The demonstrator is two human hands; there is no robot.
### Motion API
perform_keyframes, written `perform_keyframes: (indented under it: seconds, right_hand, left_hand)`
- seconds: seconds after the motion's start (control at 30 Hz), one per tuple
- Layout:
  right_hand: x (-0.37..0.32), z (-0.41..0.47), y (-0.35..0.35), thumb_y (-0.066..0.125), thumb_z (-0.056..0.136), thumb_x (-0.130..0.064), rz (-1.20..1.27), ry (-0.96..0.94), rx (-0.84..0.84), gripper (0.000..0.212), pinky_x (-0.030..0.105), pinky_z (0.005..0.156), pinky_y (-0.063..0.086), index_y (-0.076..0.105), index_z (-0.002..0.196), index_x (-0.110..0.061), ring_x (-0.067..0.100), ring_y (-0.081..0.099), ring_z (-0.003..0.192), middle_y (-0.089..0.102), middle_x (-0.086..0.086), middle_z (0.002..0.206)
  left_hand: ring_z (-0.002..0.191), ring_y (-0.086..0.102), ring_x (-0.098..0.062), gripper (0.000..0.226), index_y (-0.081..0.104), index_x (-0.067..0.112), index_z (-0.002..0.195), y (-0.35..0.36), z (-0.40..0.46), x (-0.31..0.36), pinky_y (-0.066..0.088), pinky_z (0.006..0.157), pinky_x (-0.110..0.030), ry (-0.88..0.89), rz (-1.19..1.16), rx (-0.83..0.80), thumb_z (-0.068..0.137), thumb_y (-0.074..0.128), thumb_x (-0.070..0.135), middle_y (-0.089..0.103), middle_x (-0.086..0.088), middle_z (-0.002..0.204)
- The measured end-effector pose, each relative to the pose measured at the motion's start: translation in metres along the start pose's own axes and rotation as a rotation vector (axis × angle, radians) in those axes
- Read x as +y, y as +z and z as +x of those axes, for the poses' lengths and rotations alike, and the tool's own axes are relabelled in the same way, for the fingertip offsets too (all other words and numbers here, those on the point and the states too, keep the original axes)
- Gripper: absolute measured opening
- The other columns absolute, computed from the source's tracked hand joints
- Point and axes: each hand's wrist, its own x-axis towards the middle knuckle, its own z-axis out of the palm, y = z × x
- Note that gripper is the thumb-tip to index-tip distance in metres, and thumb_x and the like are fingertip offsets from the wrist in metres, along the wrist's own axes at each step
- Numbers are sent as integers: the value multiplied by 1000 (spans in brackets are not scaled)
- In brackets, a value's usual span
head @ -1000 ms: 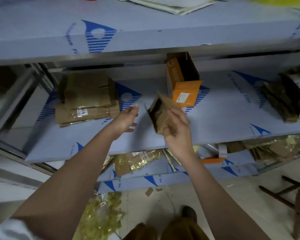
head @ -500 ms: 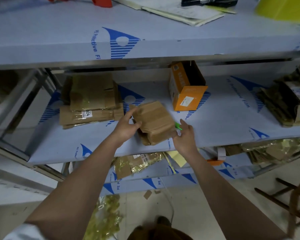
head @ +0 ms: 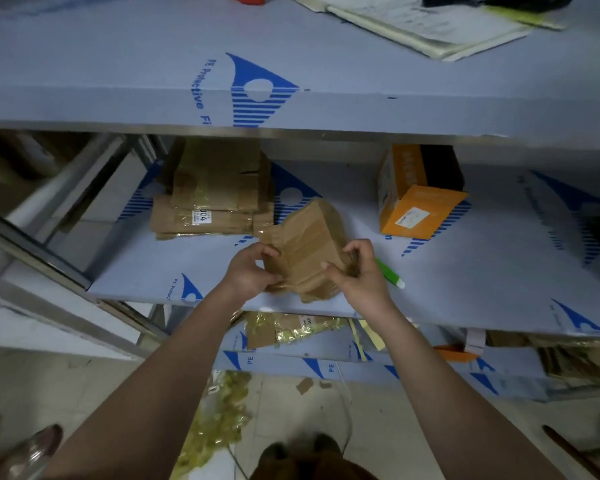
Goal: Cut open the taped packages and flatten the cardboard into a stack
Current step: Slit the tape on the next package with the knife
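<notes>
Both hands, left hand (head: 249, 271) and right hand (head: 360, 271), pinch the cardboard piece (head: 305, 244); the flattened stack (head: 215, 199) lies toward the shelf's back-left, nearer your left.

**Mostly cardboard, film and steel here**

The box (head: 305, 244) being held is matt brown cardboard, creased, with smooth tape strips over it. The flattened stack (head: 212, 199) behind is the same dull cardboard, with glossy clear tape catching light. The shelf (head: 482, 271) wears smooth bluish plastic protective film over a brushed metal frame (head: 32, 247). The orange box (head: 420, 199) looks like smooth printed card. The green cutter (head: 390, 273) is shiny plastic. Crinkly glossy yellowish wrap (head: 219, 414) lies on the floor.
</notes>
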Motion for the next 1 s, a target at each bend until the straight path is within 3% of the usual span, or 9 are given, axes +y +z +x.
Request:
perform_keyframes:
  seconds: [0.1,0.17,0.3,0.37,0.57,0.7,0.77,0.87,1.0]
  right_hand:
    - [-15,8,-1,82,73,-24,-97,-134,-19,51,33,92,47,42,96,-47,21,47,116,45,-4,121]
    - [-22,10,-4,83,69,-18,-266,-228,-55,58,35,96,40,42,102,-42,20,39,118,41,-7,122]
    - [-24,11,-1,84,65,-18,-439,-333,-121,60,35,96,37,44,106,-32,19,34,118,41,-6,132]
    - [-14,15,2,85,63,-22,-452,-303,-114,57,33,92,35,47,106,-28,21,35,118,41,-5,133]
    - [12,10,7,84,56,-44,-321,-228,-96,62,36,103,39,48,106,-35,21,37,131,37,-5,140]
    - [7,13,-12,80,70,-53,-167,-132,-234,47,25,105,37,59,109,-36,6,37,134,41,-14,142]
    - [10,14,-27,70,85,-47,-103,-150,-106,30,26,98,46,67,109,-31,8,52,122,57,-12,128]
    - [41,29,-53,58,98,-19,-456,-115,273,21,39,94,43,74,105,-9,28,64,102,72,7,104]
    - [81,38,-65,58,93,-38,-817,169,230,35,34,89,29,72,114,-15,32,52,113,64,14,116]
  left_hand:
    - [102,63,-30,18,63,20,87,-11,-3,-2,54,92,-46,0,-23,96,88,68,3,60,-8,120]
    - [109,62,-28,8,63,22,99,-19,-3,0,49,99,-42,15,28,238,92,66,25,58,1,121]
    - [116,58,-23,34,54,32,127,-20,-3,20,52,93,-37,17,-144,216,96,54,48,53,6,130]
    - [115,57,-23,35,52,37,126,-13,0,29,53,83,-32,35,-123,138,95,55,50,51,7,131]
    - [122,52,-25,63,42,24,141,16,6,30,49,100,-50,71,-31,85,87,71,40,49,5,129]
    - [127,50,-25,63,42,20,143,25,13,26,44,106,-46,62,-28,134,88,72,32,53,0,137]
    - [130,48,-24,64,43,19,144,26,19,26,41,109,-42,76,46,132,88,71,30,52,-1,140]
    - [133,46,-23,67,40,21,146,25,27,29,40,110,-43,62,55,95,88,71,31,49,0,144]
    - [137,40,-22,69,35,23,150,24,37,34,37,112,-39,55,64,35,91,68,27,44,2,149]
